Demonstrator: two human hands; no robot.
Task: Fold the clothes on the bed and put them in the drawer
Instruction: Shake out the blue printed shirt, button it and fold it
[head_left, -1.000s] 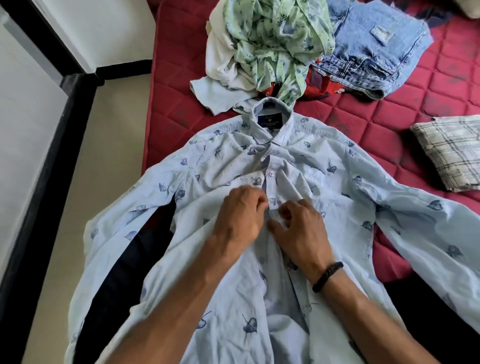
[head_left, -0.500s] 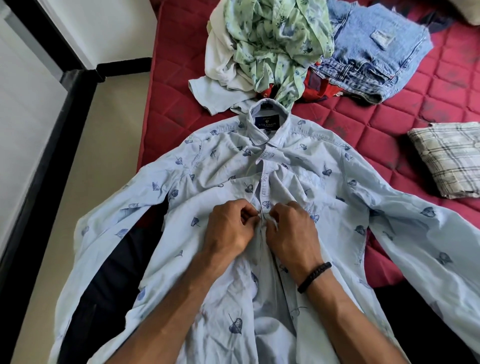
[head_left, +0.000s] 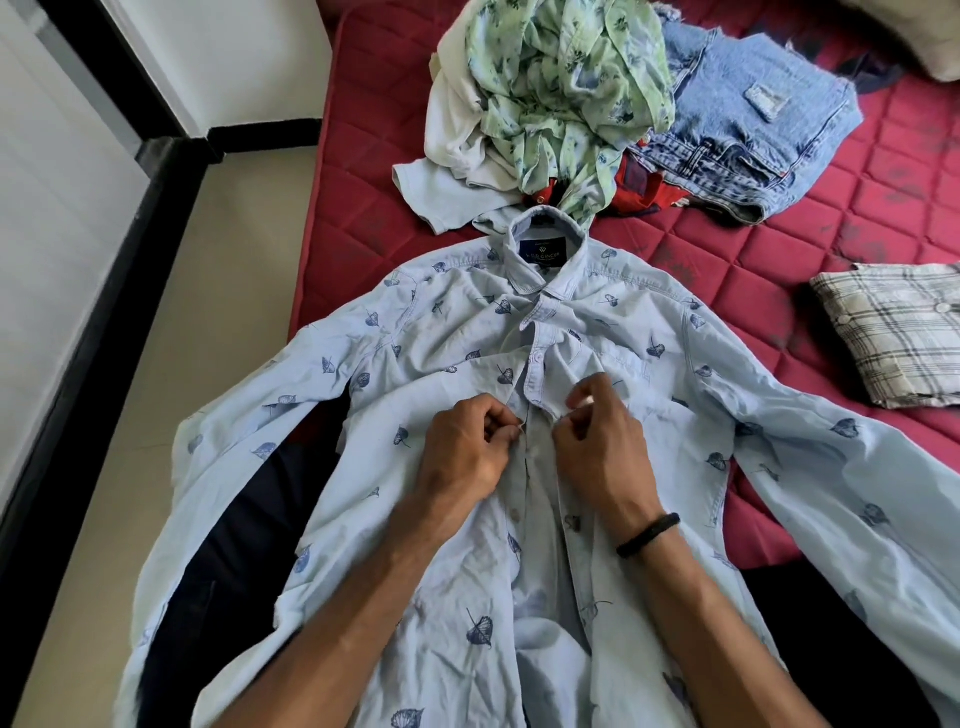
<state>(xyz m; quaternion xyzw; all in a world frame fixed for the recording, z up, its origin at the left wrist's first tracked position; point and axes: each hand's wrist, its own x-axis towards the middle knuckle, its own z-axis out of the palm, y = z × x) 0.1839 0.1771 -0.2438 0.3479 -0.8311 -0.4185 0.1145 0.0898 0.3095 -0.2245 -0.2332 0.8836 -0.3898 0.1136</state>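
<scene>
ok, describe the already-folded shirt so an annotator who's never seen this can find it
Start at the red quilted mattress. At its right edge, apart from the crumpled clothes pile and jeans at the top, lies the folded plaid shirt. It alone is a neat flat rectangle, cream with dark checks.

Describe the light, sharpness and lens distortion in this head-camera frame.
Head view: soft, even daylight, brightest on the white wall, with no hard glare; the leaf-print shirt and both hands, left hand and right hand, are sharp; wide-angle bend curves the black floor trim and stretches the sleeves at the edges.
</scene>
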